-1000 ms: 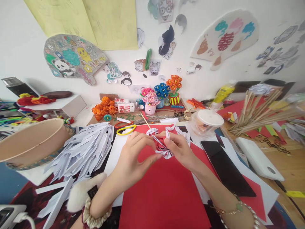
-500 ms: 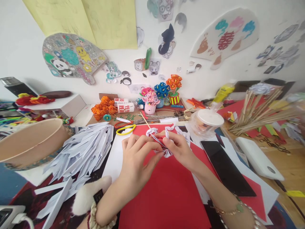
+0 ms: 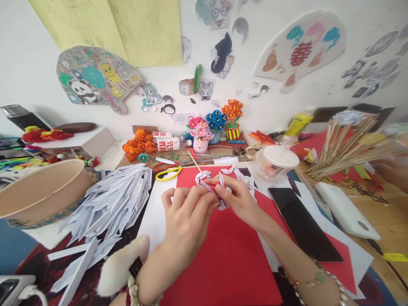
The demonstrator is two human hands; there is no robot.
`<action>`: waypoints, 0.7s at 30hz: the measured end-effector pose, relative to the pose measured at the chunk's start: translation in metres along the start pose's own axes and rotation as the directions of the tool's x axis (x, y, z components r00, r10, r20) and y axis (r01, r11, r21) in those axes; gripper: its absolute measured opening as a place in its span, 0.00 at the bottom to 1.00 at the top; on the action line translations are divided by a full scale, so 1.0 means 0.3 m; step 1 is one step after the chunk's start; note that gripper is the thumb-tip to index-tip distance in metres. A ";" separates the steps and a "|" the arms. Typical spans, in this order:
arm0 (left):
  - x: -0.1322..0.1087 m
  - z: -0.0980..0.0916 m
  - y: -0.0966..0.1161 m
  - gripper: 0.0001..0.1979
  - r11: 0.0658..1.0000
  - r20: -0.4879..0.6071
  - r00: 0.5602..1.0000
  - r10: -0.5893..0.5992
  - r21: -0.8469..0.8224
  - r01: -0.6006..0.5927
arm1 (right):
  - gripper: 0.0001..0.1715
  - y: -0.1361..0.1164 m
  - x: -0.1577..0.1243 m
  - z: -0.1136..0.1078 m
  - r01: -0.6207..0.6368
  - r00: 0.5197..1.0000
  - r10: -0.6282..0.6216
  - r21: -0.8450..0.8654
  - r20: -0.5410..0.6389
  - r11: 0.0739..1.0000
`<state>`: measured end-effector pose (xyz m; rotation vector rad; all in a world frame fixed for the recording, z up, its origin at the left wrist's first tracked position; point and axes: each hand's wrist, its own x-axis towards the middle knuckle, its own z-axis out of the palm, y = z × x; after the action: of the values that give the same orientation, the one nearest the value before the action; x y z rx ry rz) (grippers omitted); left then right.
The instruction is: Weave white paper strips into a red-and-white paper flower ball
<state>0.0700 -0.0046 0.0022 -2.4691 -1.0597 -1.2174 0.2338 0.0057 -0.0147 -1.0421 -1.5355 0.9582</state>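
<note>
Both hands meet over a red sheet (image 3: 236,263), fingers pinched round a small folded piece of white paper with dark edges (image 3: 222,180). My left hand (image 3: 188,221) grips its lower left side, back of the hand toward me. My right hand (image 3: 239,197) pinches it from the right between thumb and fingers. Some red shows between the fingers; what it belongs to is partly hidden. Just behind the fingertips lies a curled white paper piece (image 3: 203,175) by a thin wooden stick (image 3: 194,160).
Folded white paper strips (image 3: 114,199) are heaped at left beside a tan bowl (image 3: 47,187). Yellow-handled scissors (image 3: 168,173) lie behind. A black phone (image 3: 304,225), a white power bank (image 3: 347,211) and a lidded cup (image 3: 277,161) stand right. Another person's hand (image 3: 393,172) shows at the right edge.
My left hand has shifted slightly, its fingers closing nearer to my right hand on the paper. A strip of paper above the fingers has tipped. Another person's hand has appeared at far right.
</note>
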 end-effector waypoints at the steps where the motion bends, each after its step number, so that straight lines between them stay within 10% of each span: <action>1: 0.000 0.000 0.002 0.06 1.000 0.010 1.000 0.008 0.018 -0.008 | 0.26 0.001 0.000 0.000 -0.001 1.000 0.001 0.005 0.003 1.000; 15: -0.015 0.005 0.031 0.08 0.981 0.124 0.973 -0.193 0.002 0.194 | 0.24 0.012 0.003 0.005 0.022 1.000 -0.022 0.012 0.018 1.000; 21: -0.009 0.016 0.005 0.05 0.897 0.175 0.933 -0.313 -0.268 0.351 | 0.27 0.016 0.001 0.014 -0.009 1.000 0.008 0.037 0.027 0.999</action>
<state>0.0728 -0.0048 -0.0026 -2.6974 -1.4853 -1.4206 0.2305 0.0071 -0.0198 -1.0144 -1.5308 1.0068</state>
